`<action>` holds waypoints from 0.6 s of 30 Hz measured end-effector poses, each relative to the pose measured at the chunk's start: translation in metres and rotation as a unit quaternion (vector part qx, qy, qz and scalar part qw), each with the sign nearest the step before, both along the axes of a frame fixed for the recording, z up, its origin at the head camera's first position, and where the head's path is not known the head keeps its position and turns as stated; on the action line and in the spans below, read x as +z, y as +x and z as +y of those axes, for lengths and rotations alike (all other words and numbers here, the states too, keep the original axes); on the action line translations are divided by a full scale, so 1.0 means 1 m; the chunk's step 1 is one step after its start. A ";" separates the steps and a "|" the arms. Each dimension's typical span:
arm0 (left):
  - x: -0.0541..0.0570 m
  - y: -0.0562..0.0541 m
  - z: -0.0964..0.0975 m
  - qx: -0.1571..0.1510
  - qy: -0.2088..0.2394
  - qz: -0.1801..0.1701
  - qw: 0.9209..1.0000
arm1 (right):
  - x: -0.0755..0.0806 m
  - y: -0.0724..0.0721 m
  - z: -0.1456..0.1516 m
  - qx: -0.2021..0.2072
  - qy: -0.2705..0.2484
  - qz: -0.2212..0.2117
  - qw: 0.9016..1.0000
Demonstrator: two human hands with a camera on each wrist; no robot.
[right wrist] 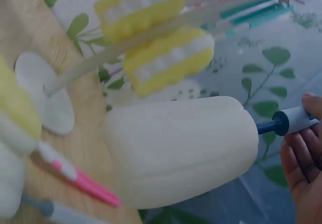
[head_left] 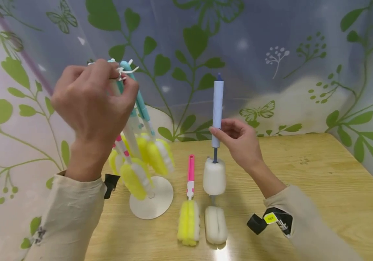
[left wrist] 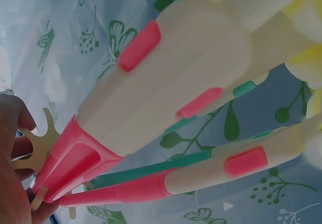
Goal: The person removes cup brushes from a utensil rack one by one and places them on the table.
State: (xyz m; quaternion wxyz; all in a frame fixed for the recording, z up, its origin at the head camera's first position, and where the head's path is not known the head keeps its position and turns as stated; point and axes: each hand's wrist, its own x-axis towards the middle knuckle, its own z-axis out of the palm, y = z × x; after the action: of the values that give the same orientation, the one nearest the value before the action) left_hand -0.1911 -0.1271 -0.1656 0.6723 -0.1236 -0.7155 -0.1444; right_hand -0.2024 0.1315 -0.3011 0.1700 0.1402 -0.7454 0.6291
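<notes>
So: left hand [head_left: 95,96] on the brush stand [head_left: 139,207], right hand [head_left: 244,143] on a white sponge brush [head_left: 214,177].
Head: left clamped at the stand's white hooks [head_left: 130,71], yellow-and-white sponge brushes [head_left: 132,179] hanging; right pinches the blue handle [head_left: 217,105], brush upright above the tabletop [head_left: 304,177]. Pink-handled brush [head_left: 187,221] and second white sponge brush [head_left: 212,226] lie on it. Left wrist: fingers at the hooks, pink handles [left wrist: 143,189] hanging. Right wrist: thumb and fingers on the blue handle, sponge clear of the round base [right wrist: 58,110].

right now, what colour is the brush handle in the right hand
The handle is pale blue; the head view shows it best.
</notes>
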 end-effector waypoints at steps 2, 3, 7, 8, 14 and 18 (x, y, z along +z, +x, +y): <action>0.000 0.000 0.002 0.001 -0.001 0.003 1.000 | -0.010 -0.001 0.013 -0.018 0.013 -0.033 0.999; 0.000 -0.001 0.003 0.001 -0.001 0.005 1.000 | -0.015 -0.002 0.019 -0.025 0.019 -0.051 0.998; 0.001 -0.002 0.004 0.000 0.000 0.014 1.000 | -0.035 -0.004 0.038 -0.047 0.044 -0.116 0.991; 0.001 -0.002 0.004 -0.001 0.000 0.017 1.000 | -0.040 -0.004 0.042 -0.050 0.051 -0.133 0.989; 0.000 -0.003 0.004 -0.009 0.006 0.020 1.000 | -0.065 -0.006 0.057 -0.043 0.077 -0.216 0.972; 0.000 -0.002 0.004 -0.017 0.020 0.020 0.999 | -0.080 -0.007 0.063 -0.017 0.090 -0.257 0.962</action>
State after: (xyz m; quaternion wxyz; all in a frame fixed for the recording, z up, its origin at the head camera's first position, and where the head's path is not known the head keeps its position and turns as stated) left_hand -0.1936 -0.1236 -0.1661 0.6865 -0.1253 -0.6965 -0.1674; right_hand -0.2094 0.1944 -0.3815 -0.0299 -0.0244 -0.8199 0.5713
